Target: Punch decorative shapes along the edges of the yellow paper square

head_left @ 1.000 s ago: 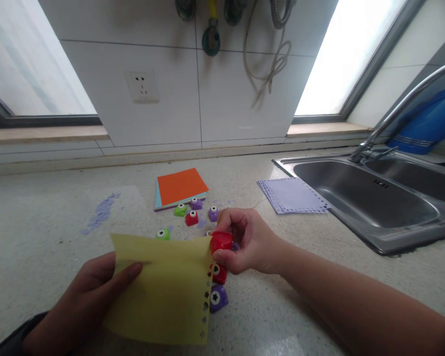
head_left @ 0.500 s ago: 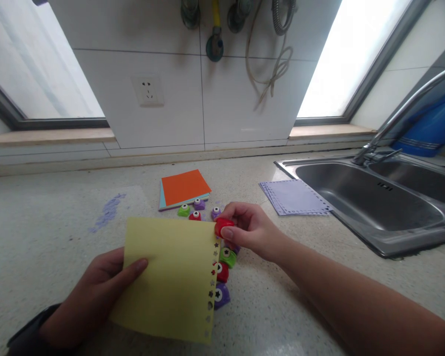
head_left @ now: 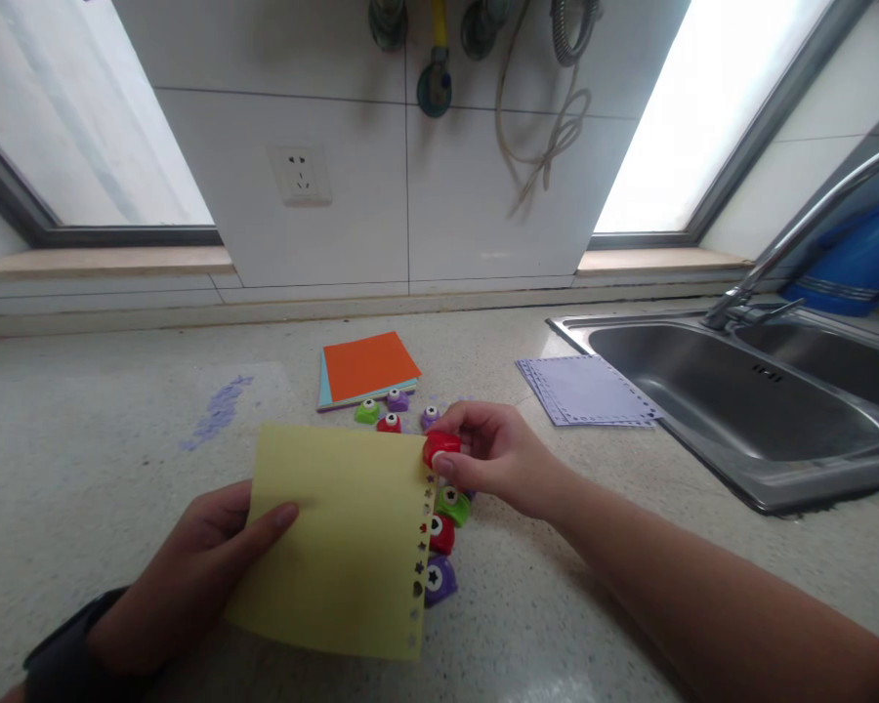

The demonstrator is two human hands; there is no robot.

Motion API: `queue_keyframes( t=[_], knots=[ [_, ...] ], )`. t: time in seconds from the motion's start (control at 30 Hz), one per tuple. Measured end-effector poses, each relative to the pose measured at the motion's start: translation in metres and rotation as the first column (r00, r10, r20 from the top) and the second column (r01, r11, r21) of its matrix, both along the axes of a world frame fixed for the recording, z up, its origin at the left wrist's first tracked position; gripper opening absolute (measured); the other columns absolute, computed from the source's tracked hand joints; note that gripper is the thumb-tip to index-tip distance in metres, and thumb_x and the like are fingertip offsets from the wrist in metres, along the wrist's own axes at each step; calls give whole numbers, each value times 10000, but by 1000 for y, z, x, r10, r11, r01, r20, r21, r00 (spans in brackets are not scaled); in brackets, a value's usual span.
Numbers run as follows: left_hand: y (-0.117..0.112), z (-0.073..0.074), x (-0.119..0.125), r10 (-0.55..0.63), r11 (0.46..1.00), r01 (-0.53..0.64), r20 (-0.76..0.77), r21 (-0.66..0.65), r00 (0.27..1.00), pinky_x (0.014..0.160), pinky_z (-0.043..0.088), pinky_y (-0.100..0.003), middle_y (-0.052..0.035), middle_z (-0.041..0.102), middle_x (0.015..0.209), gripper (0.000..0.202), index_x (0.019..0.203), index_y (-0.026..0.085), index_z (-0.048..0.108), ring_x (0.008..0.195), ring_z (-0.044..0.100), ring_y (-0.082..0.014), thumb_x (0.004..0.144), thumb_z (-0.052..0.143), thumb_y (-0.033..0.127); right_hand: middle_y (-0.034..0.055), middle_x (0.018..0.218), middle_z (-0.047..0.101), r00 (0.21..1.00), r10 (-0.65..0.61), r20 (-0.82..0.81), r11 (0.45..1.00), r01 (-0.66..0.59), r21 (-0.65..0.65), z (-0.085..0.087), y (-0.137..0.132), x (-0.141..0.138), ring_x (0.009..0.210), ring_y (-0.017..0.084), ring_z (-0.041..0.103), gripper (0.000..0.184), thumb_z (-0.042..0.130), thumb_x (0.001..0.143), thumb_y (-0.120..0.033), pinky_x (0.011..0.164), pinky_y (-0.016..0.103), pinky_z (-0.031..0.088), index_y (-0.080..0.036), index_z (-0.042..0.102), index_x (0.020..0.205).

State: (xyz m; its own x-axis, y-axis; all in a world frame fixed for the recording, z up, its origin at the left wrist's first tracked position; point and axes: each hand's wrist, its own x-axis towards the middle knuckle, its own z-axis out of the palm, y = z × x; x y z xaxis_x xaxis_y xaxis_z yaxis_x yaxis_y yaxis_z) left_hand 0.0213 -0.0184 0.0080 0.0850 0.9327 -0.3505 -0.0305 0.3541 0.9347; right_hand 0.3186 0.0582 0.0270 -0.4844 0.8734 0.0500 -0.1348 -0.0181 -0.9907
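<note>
My left hand (head_left: pixel 220 557) grips a sheet of yellow paper (head_left: pixel 337 537) by its left side, thumb on top and fingers beneath. A row of small punched shapes runs down the sheet's right edge. At the upper right corner my right hand (head_left: pixel 494 454) pinches a red craft punch (head_left: pixel 440 449), which sits over the paper's edge. Just right of the sheet lie a green punch (head_left: pixel 452 504), another red punch (head_left: pixel 441 534) and a purple punch (head_left: pixel 440 580), partly covered by paper. More small punches, among them a green one (head_left: pixel 367 411), lie beyond the top edge.
An orange sheet (head_left: pixel 370 365) tops a stack of coloured paper at the back. Lilac sheets (head_left: pixel 586 391) with punched edges lie by the steel sink (head_left: pixel 732 391) on the right. Purple paper bits (head_left: pixel 220 410) are scattered at the left. A tiled wall rises behind.
The view has shifted slightly. Both hands keep their holds, and the red punch stays at about the same upper right corner of the yellow sheet.
</note>
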Motion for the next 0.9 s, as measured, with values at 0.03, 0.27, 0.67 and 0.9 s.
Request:
queue_keyframes(
  t=[0.03, 0.27, 0.67, 0.9],
  knots=[
    [0, 1, 1, 11, 1000, -11, -9, 9, 1000, 692, 656, -394, -80, 833, 935, 359, 1014, 228, 776, 787, 791, -316, 767, 818, 485, -17, 719, 646, 1000, 3, -5, 1000, -3, 11, 0, -1, 0, 591, 73, 570, 407, 927, 659, -392, 535, 196, 480, -157, 697, 900],
    [-5, 10, 15, 150, 988, -149, -15, 25, 989, 698, 663, -392, -84, 835, 932, 353, 987, 233, 789, 811, 793, -337, 723, 854, 459, -15, 763, 652, 999, 43, -26, 993, -40, 115, 2, -4, 1, 647, 96, 576, 442, 942, 599, -198, 577, 221, 498, -173, 711, 975],
    [-8, 5, 12, 201, 979, -201, -52, 5, 978, 701, 672, -401, -47, 837, 956, 338, 999, 285, 786, 848, 792, -346, 715, 863, 450, 19, 828, 680, 999, 3, 32, 991, -8, 136, 11, -13, -2, 661, 108, 568, 417, 877, 738, -308, 620, 256, 493, -185, 738, 1111],
    [-8, 8, 13, 155, 986, -154, 5, -63, 988, 627, 663, -388, -82, 836, 880, 343, 954, 236, 802, 757, 795, -343, 712, 861, 471, 6, 769, 690, 994, 44, -98, 990, -56, -128, 8, -6, -6, 612, 82, 567, 277, 837, 805, -363, 581, 224, 463, -177, 779, 1002]
  ],
)
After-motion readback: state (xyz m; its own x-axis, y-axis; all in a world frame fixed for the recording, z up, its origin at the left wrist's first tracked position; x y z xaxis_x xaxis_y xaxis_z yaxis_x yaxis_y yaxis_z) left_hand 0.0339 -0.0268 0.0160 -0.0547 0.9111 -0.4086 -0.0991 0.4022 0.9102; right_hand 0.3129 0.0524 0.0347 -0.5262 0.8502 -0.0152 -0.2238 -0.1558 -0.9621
